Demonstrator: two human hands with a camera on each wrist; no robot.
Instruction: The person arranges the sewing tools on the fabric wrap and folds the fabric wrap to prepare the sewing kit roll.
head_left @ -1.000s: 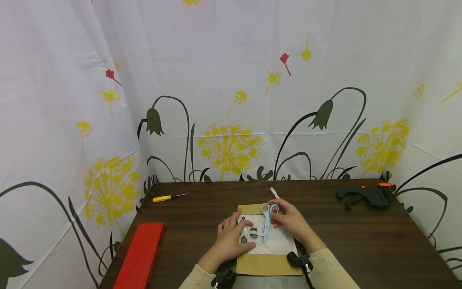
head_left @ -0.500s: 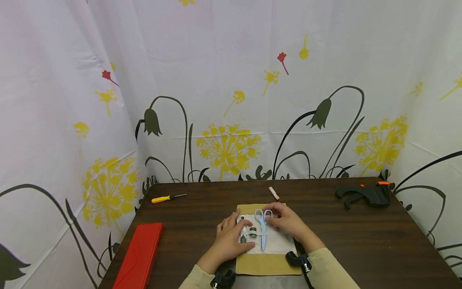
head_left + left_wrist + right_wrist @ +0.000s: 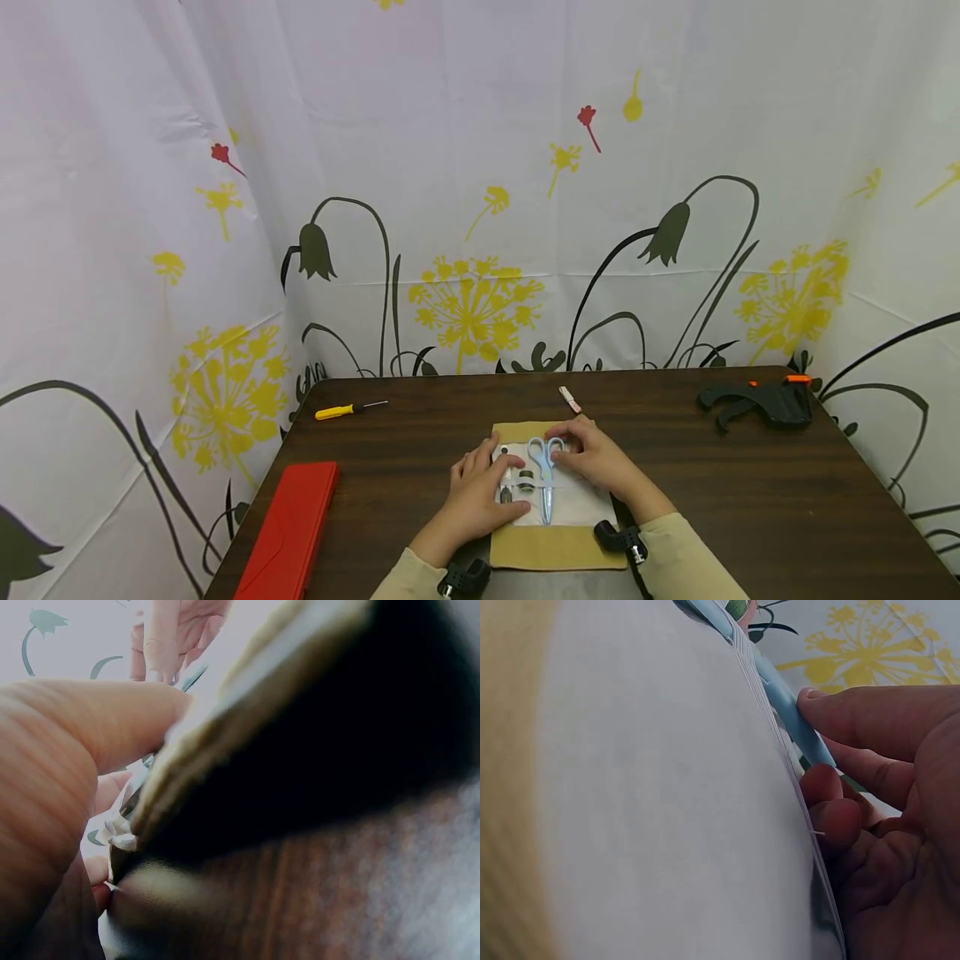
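Note:
Spread out before me lies a tan and white fabric pouch (image 3: pixel 558 548). A pale strap crosses small items on its white panel, among them a round green item (image 3: pixel 526 480). Light blue scissors (image 3: pixel 547 479) lie along the panel, blades toward me, crossing the strap. My right hand (image 3: pixel 600 457) pinches their handle; the right wrist view shows the thumb at the blue handle (image 3: pixel 791 712). My left hand (image 3: pixel 476 493) rests over the pouch's left side, thumb and forefinger spread around the small items. The left wrist view has that thumb (image 3: pixel 139 720) against the fabric.
A yellow-handled screwdriver (image 3: pixel 348 411) lies at the back left, above a red case (image 3: pixel 291 529). Behind the pouch is a small pinkish-white stick-like item (image 3: pixel 570 399). A black and orange clamp (image 3: pixel 765 404) sits at the back right. A patterned curtain (image 3: pixel 480 167) hangs behind the table.
My right hand has moved the scissors a little left and toward me, and they have turned straighter across the panel. The left hand stays in place.

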